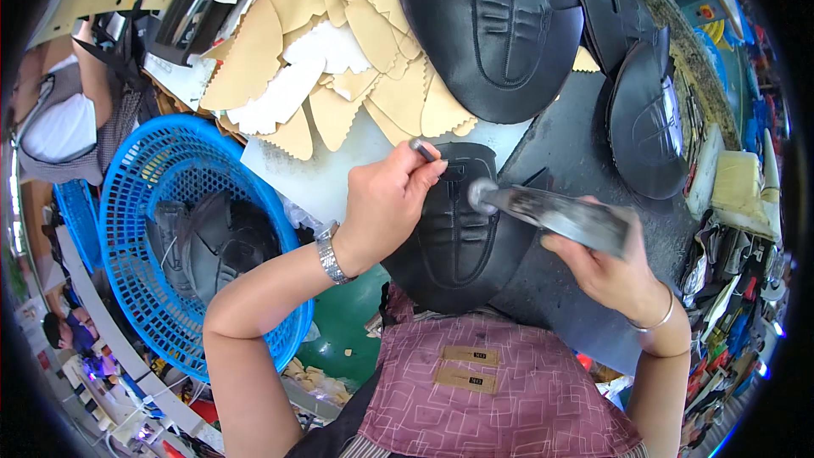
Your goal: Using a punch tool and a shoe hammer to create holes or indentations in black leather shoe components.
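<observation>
A black leather shoe upper (458, 246) with stitched seams lies on the work surface in front of me. My left hand (386, 199) is closed around a short metal punch (420, 149), whose dark top sticks out above the thumb. The punch's lower end is hidden by my fingers, over the far part of the upper. My right hand (615, 276) grips a hammer (564, 216), smeared by motion. The hammer's round pale face (482, 196) is above the upper, to the right of the punch and apart from it.
Beyond my hands lie a stack of black uppers (500, 42) and a heap of beige and white cut pieces (339, 59). More uppers (649, 127) are at the right. A blue basket (292, 242) with black uppers stands left. Tools (738, 263) crowd the right edge.
</observation>
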`<state>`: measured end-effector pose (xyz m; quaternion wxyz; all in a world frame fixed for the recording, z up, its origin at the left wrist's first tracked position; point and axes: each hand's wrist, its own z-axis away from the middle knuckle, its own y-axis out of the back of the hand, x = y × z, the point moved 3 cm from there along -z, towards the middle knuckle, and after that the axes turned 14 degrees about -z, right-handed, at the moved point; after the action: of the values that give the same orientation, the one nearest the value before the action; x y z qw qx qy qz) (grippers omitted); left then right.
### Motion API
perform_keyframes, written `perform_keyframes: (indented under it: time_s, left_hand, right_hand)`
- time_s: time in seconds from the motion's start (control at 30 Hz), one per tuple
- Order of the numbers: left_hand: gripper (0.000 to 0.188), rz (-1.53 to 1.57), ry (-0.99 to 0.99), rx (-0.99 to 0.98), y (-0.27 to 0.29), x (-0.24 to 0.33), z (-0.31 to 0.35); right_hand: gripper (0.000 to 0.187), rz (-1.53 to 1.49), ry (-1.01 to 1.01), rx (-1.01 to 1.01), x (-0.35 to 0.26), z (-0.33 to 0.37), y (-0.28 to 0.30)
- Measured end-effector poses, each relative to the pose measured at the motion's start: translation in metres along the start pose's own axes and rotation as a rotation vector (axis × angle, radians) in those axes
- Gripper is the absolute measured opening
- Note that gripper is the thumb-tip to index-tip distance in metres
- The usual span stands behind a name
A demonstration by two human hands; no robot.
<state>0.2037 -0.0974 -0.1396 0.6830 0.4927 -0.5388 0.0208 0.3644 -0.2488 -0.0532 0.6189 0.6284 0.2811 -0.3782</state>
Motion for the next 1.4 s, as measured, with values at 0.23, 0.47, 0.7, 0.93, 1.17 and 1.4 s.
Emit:
perform_keyframes:
  time_s: [0.23,0.47,0.7,0.93,1.17,1.4]
  left_hand:
    - [0.018,-0.359,-0.418,0.075,-0.001,0.006,0.006]
    - [0.013,0.38,0.211,-0.114,-0.007,-0.001,-0.005]
    - [0.01,-0.072,-0.054,-0.038,0.002,0.0,-0.001]
    - [0.011,-0.405,-0.447,-0.006,-0.002,0.025,-0.005]
    - [0.01,-0.171,-0.342,0.037,0.03,0.039,-0.062]
    - [0.014,-0.641,-0.945,-0.239,0.006,0.042,-0.072]
  right_hand:
    - [0.028,-0.077,0.129,0.045,-0.011,-0.006,0.0]
    - [0.029,0.029,-0.033,0.017,0.021,0.018,-0.02]
    - [0.014,-0.023,0.061,-0.06,-0.014,-0.007,0.012]
    - [0.026,0.115,0.212,0.055,0.006,-0.001,-0.001]
    - [0.026,0.283,0.015,-0.078,0.03,-0.02,-0.044]
    - [0.011,0.192,-0.16,0.437,0.042,0.047,0.053]
